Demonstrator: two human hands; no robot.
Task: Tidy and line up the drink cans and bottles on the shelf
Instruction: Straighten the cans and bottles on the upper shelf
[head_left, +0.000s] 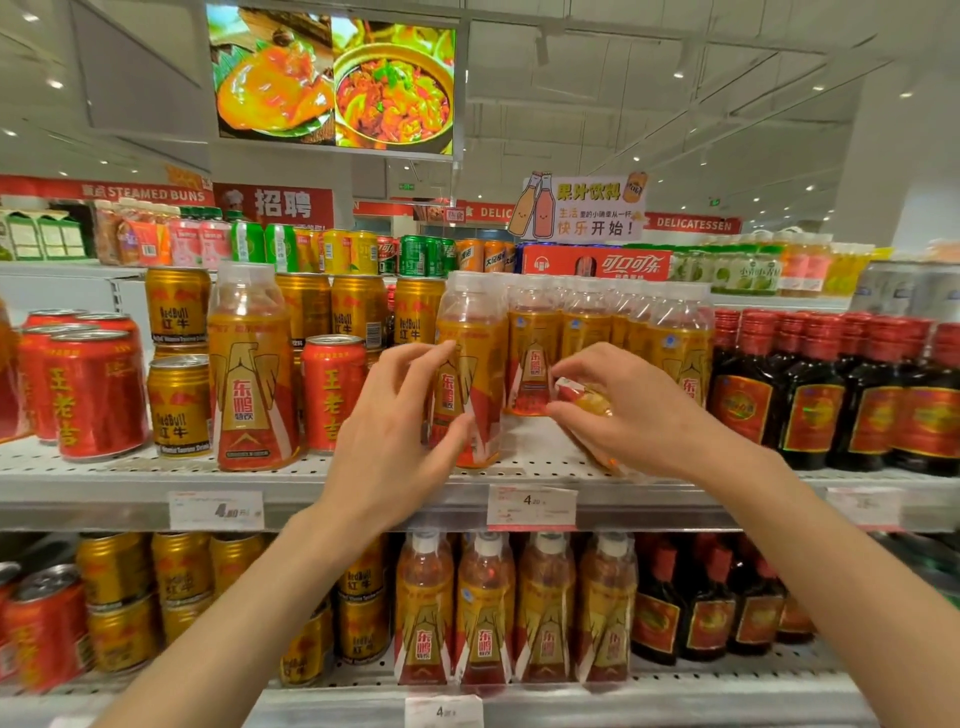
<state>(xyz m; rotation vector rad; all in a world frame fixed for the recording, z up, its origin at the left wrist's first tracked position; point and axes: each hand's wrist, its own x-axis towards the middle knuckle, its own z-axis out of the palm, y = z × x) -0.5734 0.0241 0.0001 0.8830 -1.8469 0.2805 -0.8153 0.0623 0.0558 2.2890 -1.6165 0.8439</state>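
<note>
Left hand (395, 415), fingers curled, grips an upright Dongpeng bottle (470, 374) at the front edge of the middle shelf (363, 491); thumb low on the label, fingertips at its upper left. Right hand (634, 410) pinches a second, tilted bottle (587, 402), its long axis leaning from the shelf toward the person's left, cap end beside the upright one. The tilted bottle lies just right of the left hand's bottle, in front of the packed bottle row (623, 322); judged nearer the right hand, which would stand it up
</note>
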